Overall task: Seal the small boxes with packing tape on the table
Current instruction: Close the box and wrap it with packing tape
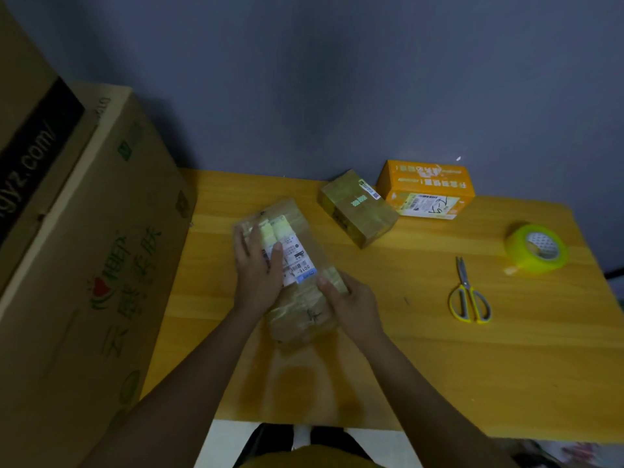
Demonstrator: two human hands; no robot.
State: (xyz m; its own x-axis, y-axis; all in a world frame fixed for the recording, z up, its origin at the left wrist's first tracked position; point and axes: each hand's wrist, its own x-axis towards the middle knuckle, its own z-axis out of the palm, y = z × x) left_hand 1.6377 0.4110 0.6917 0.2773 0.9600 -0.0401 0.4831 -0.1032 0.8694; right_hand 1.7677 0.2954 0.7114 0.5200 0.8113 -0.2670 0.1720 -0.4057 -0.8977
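Note:
A small brown cardboard box (297,238) with a white shipping label and yellowish tape strips lies on the wooden table (422,349), left of centre. My left hand (258,268) rests flat on its top, fingers straight over the label's left side. My right hand (351,307) grips the box's near right edge, thumb on top. A second brown box (359,207) and an orange box (425,189) stand at the back. The roll of yellow-green packing tape (537,248) sits at the right, untouched.
Yellow-handled scissors (469,295) lie closed on the table right of my hands. A very large cardboard carton (87,248) with green printing stands against the table's left edge. A grey wall runs behind the table.

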